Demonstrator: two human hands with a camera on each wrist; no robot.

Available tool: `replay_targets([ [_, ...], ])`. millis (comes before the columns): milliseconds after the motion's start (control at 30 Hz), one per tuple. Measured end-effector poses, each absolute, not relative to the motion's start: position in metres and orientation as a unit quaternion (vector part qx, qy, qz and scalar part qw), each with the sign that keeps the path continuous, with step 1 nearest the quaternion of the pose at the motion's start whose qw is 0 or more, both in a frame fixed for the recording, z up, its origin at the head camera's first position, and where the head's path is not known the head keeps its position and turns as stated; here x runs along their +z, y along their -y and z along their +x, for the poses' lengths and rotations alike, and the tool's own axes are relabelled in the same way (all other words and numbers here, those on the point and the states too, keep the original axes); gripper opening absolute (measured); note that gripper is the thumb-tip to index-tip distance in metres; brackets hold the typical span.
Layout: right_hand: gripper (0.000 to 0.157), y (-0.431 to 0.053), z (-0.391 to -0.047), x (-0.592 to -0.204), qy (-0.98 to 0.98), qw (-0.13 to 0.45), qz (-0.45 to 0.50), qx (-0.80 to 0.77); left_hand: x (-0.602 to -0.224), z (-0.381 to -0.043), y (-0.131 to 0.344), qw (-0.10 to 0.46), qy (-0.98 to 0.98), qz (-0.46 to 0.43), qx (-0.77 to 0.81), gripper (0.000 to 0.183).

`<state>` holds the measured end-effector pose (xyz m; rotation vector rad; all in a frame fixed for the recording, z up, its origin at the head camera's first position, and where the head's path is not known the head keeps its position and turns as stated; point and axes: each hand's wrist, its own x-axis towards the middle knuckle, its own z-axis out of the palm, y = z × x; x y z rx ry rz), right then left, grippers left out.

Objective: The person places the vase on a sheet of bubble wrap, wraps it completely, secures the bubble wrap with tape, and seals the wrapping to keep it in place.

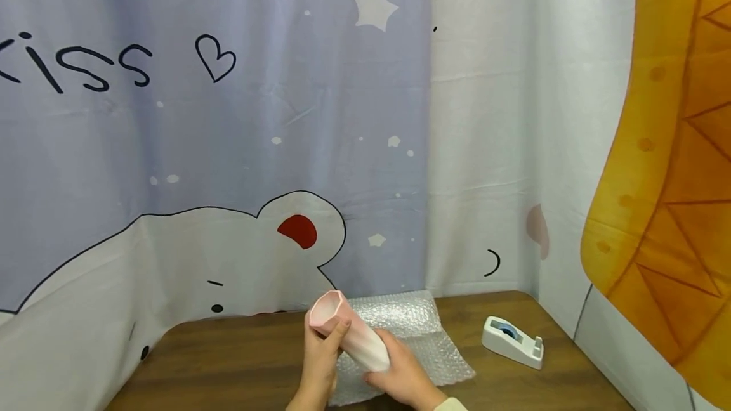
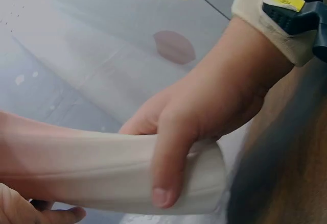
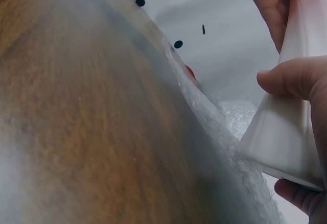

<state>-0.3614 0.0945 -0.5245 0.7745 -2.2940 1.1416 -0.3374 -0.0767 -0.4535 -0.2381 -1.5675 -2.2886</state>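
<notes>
A pink-to-white faceted vase [image 1: 356,338] is held tilted above the table, its open pink mouth up and to the left in the head view. My left hand [image 1: 322,351] grips it near the pink mouth, thumb across the front. Around the white base curls my right hand [image 1: 402,370], which also shows with its thumb over the vase [image 2: 112,168] in the left wrist view. In the right wrist view the right hand [image 3: 306,81] holds the white end. Beneath the vase lies a sheet of bubble wrap [image 1: 422,341], partly hidden by the hands.
A white tape dispenser [image 1: 513,342] with a blue-cored roll stands on the right of the wooden table [image 1: 240,360]. Printed curtains [image 1: 228,144] hang behind the table and along its sides.
</notes>
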Motion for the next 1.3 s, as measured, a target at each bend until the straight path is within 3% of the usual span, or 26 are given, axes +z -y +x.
replay_targets([
  [267,0.077,-0.100,-0.364,-0.520,0.857,0.212,0.232,0.408,-0.444,-0.339,0.095,0.173,0.600,-0.093,-0.776,0.078],
  [800,0.075,-0.134,-0.370,-0.499,0.890,0.273,0.191,0.310,-0.430,-0.355,0.118,0.241,0.784,-0.153,-0.551,0.102],
  [1000,0.072,-0.151,-0.372,-0.487,0.897,0.290,0.212,0.258,-0.429,-0.356,0.119,0.295,0.827,-0.190,-0.440,0.102],
  [1200,0.070,-0.163,-0.373,-0.471,0.905,0.299,0.227,0.199,-0.426,-0.360,0.117,0.377,0.847,-0.299,-0.226,0.091],
  [1300,0.071,-0.168,-0.374,-0.465,0.913,0.292,0.223,0.178,-0.422,-0.364,0.110,0.383,0.852,-0.333,-0.127,0.096],
])
